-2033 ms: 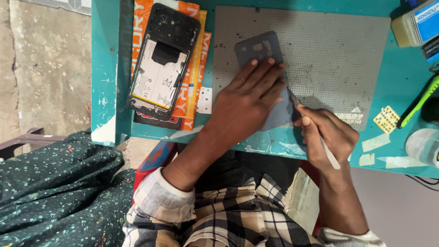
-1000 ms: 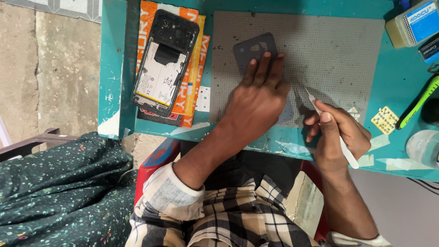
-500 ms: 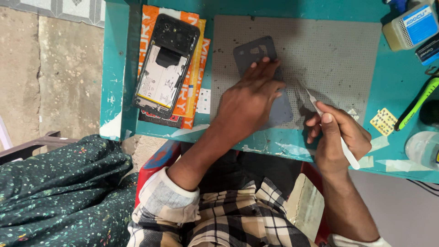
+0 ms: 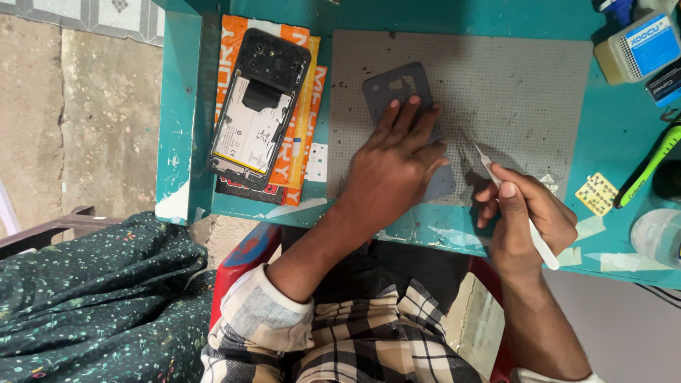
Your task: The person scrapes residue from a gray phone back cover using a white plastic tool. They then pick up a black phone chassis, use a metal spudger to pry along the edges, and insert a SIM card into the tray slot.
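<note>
Left hand [image 4: 394, 167] flat on thin grey back cover [image 4: 397, 89], right hand [image 4: 528, 216] — slim tweezers [image 4: 489, 167]

Your left hand [image 4: 394, 167] lies flat on the dark grey phone back cover [image 4: 397, 89], which sits face down on the grey mat [image 4: 525, 85] near the surface's front edge. Your right hand [image 4: 525, 216] pinches slim metal tweezers [image 4: 482, 159], tip angled toward the cover's right side.

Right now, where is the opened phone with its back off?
In the head view, the opened phone lies left of the grey mat, on orange packets, beyond the left hand.
</note>
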